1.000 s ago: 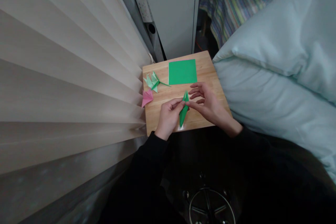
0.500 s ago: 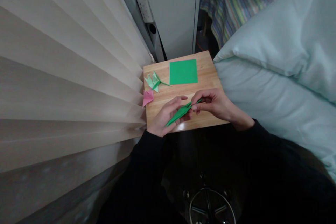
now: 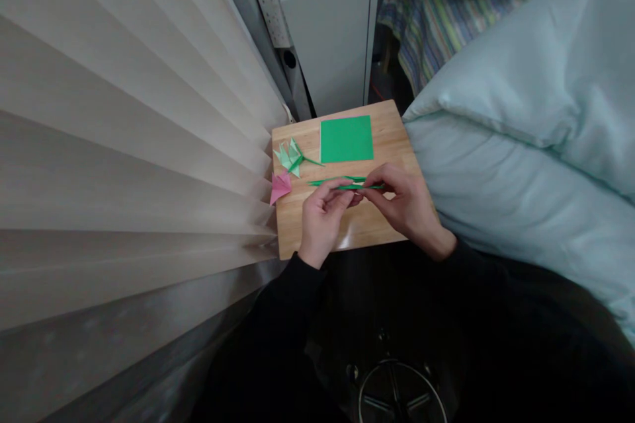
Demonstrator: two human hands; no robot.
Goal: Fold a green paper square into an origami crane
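Note:
Both hands pinch a long, narrow folded green paper piece [image 3: 331, 181] that lies level and edge-on just above a small wooden board [image 3: 384, 139]. My left hand [image 3: 322, 218] grips it from below near its middle. My right hand [image 3: 404, 201] pinches its right end with thumb and fingers. A flat green paper square [image 3: 346, 139] lies on the board beyond the hands. At the board's left edge rest a pale green folded flower with a stem [image 3: 290, 156] and a pink folded flower [image 3: 278, 186].
Pleated beige blinds [image 3: 124, 145] fill the left side, right against the board. A pale blue duvet [image 3: 526, 112] lies along the right. A grey cabinet [image 3: 327, 20] stands behind the board, with a striped blanket [image 3: 436, 0] at the top right. A chair base [image 3: 397, 390] shows below.
The green piece went from standing nearly upright, to slanting, to lying level and edge-on. Both hands shifted slightly up the board and kept their pinch on it.

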